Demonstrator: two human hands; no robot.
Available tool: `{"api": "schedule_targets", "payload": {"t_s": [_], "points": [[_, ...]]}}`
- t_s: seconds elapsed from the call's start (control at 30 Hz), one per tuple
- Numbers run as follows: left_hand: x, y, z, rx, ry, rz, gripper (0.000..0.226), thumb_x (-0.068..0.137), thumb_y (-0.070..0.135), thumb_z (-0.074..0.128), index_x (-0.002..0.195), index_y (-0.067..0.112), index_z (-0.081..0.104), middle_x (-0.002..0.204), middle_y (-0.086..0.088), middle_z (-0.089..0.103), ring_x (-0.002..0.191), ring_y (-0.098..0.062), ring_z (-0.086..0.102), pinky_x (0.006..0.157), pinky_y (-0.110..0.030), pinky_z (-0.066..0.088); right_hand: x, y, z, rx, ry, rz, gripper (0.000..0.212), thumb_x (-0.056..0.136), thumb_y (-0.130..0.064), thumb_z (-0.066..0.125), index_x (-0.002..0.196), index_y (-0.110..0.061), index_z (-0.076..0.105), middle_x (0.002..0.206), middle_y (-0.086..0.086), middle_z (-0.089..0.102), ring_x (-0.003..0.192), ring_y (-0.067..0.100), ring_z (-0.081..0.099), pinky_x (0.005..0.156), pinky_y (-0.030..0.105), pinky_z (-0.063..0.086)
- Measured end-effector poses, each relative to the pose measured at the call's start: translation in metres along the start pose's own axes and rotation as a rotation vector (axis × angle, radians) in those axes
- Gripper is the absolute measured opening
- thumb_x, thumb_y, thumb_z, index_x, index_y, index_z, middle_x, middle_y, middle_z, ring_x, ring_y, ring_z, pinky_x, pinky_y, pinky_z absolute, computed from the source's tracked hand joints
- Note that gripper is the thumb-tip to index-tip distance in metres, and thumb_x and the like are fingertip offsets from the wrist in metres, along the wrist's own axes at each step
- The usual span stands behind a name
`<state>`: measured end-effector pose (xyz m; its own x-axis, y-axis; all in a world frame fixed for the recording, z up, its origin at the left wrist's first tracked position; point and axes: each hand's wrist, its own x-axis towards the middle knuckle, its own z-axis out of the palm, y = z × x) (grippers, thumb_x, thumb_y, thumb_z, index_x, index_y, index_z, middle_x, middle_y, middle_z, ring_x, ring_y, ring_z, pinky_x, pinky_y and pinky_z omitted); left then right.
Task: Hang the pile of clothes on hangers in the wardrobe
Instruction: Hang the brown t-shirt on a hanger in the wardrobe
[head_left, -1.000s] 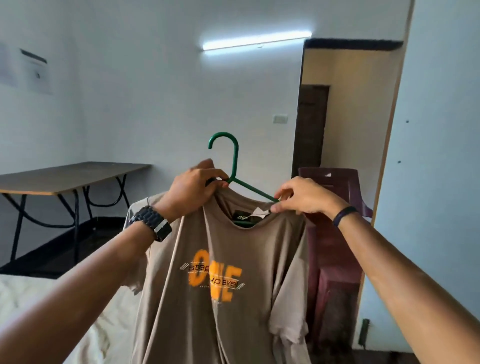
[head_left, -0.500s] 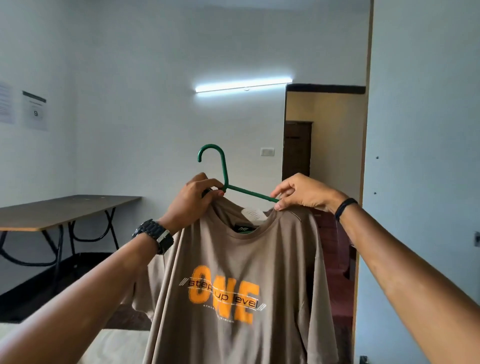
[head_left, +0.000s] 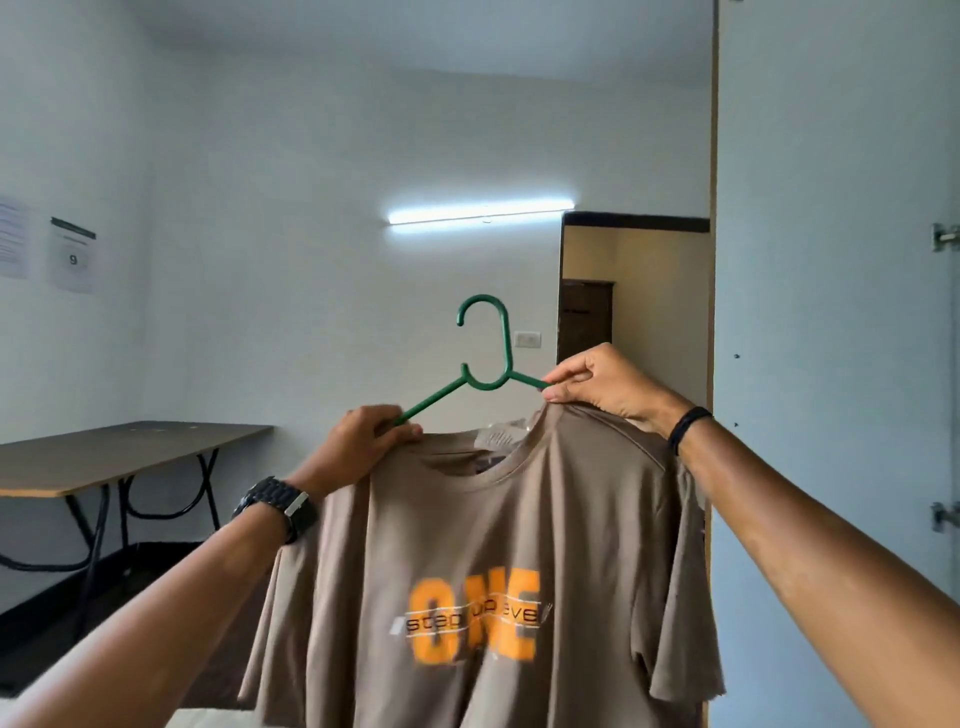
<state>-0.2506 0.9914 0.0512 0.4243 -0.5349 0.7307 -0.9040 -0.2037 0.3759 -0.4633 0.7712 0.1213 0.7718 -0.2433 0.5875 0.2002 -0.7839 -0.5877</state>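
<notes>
Beside the tall pale-blue wardrobe panel (head_left: 831, 364), just to its left, a brown cotton T-shirt with an orange "ONE" print (head_left: 483, 571) hangs in the air at chest height, held up by both hands. Threaded through its neck opening is a green plastic hanger with a curved hook (head_left: 485, 358), whose arms slope into the shoulders while the hook stands free above the collar. Further from the panel, the left hand (head_left: 363, 441) has its fingers clamped on the hanger's left arm and the fabric there. Nearer the panel, the right hand (head_left: 602, 384) pinches the other arm and shoulder seam. Judging by this, the shirt is nearly seated; squaring the shoulders and hooking it inside the wardrobe remain, as does any unseen pile.
</notes>
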Motion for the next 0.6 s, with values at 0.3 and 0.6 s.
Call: {"api": "schedule_targets", "payload": {"t_s": [0.3, 0.6], "points": [[0.02, 0.05, -0.008, -0.178, -0.101, 0.021, 0.025, 0.097, 0.022, 0.054, 0.073, 0.017, 0.06, 0.054, 0.007, 0.054, 0.049, -0.01, 0.047, 0.054, -0.023, 0.043, -0.005, -0.012, 0.003, 0.03, -0.01, -0.051, 0.018, 0.08, -0.001, 0.072, 0.096, -0.009, 0.07, 0.09, 0.015, 0.073, 0.08, 0.013, 0.067, 0.084, 0.024, 0.053], [0.04, 0.055, -0.028, 0.228, -0.078, -0.015, 0.019, 0.1, 0.033, 0.041, 0.083, 0.027, 0.044, 0.085, 0.005, 0.072, 0.082, -0.022, 0.061, 0.074, -0.037, 0.047, -0.027, 0.006, -0.033, -0.1, -0.023, 0.062, 0.025, 0.082, -0.003, 0.071, 0.107, 0.0, 0.067, 0.092, 0.012, 0.071, 0.076, 0.008, 0.063, 0.068, 0.007, 0.048]]}}
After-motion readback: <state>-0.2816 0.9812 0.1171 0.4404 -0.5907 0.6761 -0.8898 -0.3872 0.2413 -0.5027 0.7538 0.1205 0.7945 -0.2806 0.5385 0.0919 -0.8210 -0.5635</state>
